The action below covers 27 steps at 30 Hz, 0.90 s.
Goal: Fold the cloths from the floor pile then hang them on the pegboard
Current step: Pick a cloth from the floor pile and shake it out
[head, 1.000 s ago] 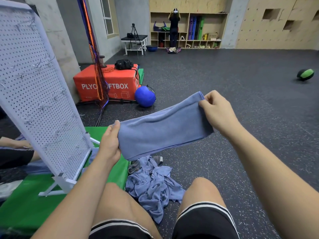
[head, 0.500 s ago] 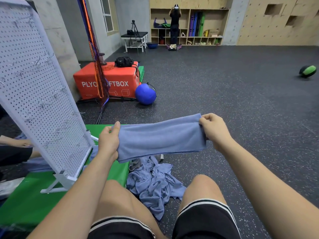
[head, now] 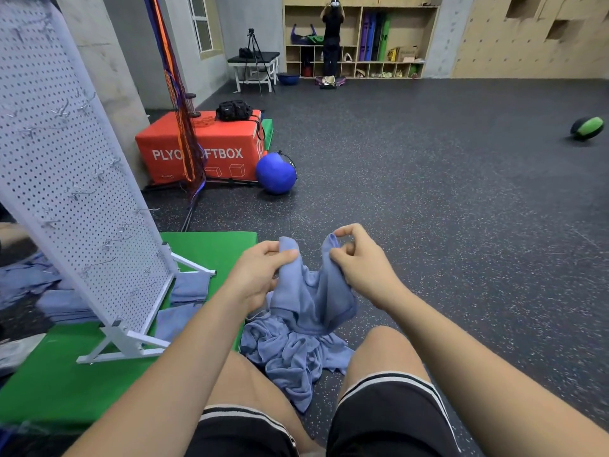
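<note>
While the cloth sags between them, left hand and right hand each pinch one end with curled fingers. It hangs above the floor pile, beside the pegboard.

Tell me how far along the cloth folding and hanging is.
Done: a few folded cloths lie at the foot of the pegboard; no cloth visibly hangs on it. In hand: left hand and right hand pinch one blue cloth mid-fold. Left: the crumpled floor pile, then all the hanging.
</note>
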Tool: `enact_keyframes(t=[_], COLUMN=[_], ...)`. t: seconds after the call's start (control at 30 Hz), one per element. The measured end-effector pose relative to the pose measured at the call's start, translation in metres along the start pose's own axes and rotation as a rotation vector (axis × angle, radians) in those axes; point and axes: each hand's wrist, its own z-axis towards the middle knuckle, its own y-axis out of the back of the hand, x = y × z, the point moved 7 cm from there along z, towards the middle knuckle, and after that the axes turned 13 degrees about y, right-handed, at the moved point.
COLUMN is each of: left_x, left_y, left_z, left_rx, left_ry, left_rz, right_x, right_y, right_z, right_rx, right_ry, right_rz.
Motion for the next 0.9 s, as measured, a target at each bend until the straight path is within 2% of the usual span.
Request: enact_keyframes(t=[0.2, 0.33, 0.47, 0.6, 0.77, 0.9], left_x=[-0.016, -0.027, -0.035, -0.042, -0.058, -0.067], left_y=[-0.024, -0.027, -0.030, -0.037, -0.041, -0.035], left_z=[-0.022, -0.030, -0.037, -0.046, -0.054, -0.055], left_rx=[0.021, -0.046, -0.068, 0.034, 0.040, 0.105], left_ry=[-0.166, -0.270, -0.340, -0.392, -0.501, -0.463], left_rz=[0.139, 0.191, 0.242, 0.309, 0.532, 0.441], right_x=[0.015, 0.022, 0.030, 0.033, 0.033, 0.042], right_y=[-0.013, -0.015, -0.020, -0.021, -0.008, 0.011], right_z=[-0.005, -0.006, -0.009, -0.006, 0.005, 0.017], right_rx=[0.006, -0.018, -0.033, 0.021, 0.097, 0.119], right_ry=[0.021, 0.027, -0.030, -0.059, -0.001, 0.165], right_rz=[0.099, 0.163, 0.459, 0.603, 0.460, 0.106])
